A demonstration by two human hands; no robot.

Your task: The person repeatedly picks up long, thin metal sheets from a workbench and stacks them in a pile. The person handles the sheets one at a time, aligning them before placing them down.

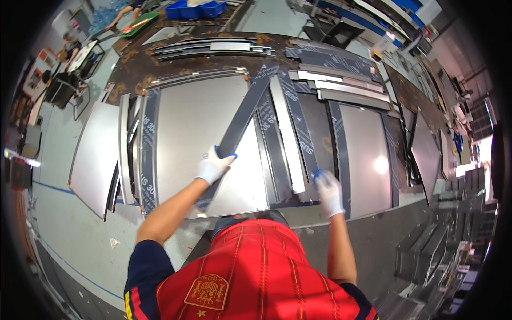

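Observation:
My left hand, in a white work glove with blue fingertips, is closed around a long metal strip covered in dark printed film. The strip slants from near my waist up to the far right, across a large grey sheet-metal panel. My right hand, gloved alike, is over the near ends of several loose strips. Its fingers are smeared by motion, so I cannot tell their grip. Closest to it are a film-covered strip and a smaller metal panel with film-covered edges. A bare silvery strip lies to its left.
Stacked metal strips lie at the back of the dark worktable, with more strips at the far right. Metal panels lean at the left and right sides. Beyond are blue bins and other people.

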